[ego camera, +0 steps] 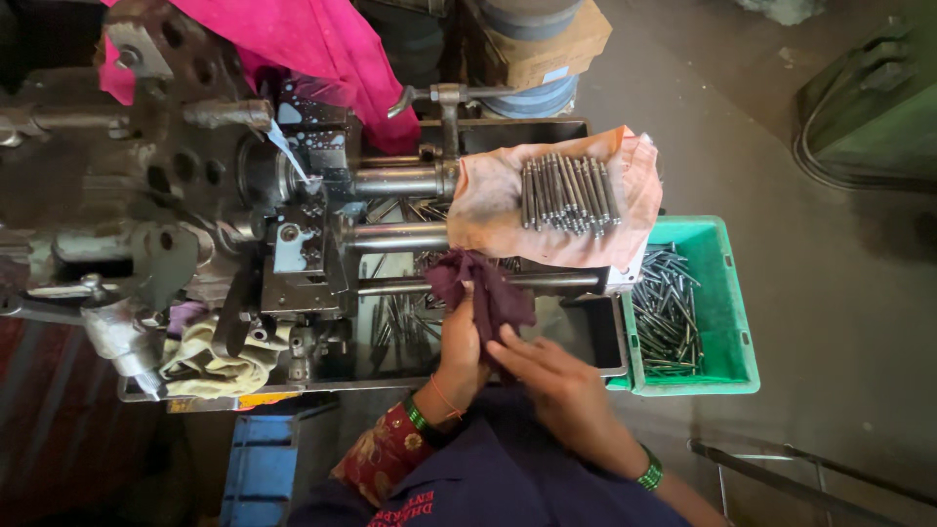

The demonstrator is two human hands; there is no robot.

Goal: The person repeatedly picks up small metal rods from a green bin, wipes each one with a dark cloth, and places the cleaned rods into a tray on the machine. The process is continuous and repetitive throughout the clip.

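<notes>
A worker stands over a small lathe-type machine [293, 224], both hands busy with a dark maroon rag [480, 289] held just in front of the machine's horizontal guide bars [400, 234]. The left hand [459, 351] is closed around the lower part of the cloth, fingers wrapped into its folds, while the right hand [556, 381] lies flat against it from the side, fingers together and pressed to the fabric rather than gripping it. The rag bunches upward between them, limp and creased; it looks light and soft, likely to slump wherever it is not supported, and is best taken by a gathered handful as the left hand has it. Whether anything is wrapped inside it cannot be told.

Just beyond the rag, a pale orange cloth [561, 200] drapes over the machine's end, carrying a neat row of slim metal pins [569, 193] laid side by side. These look stiff and smooth, and would probably roll or slip if the cloth were tugged. To the right, a green plastic crate [727, 293] holds a loose heap of similar pins. A cream-coloured rag [210, 356] lies crumpled at the machine's left, and a bright pink cloth [312, 39] hangs above it.
</notes>
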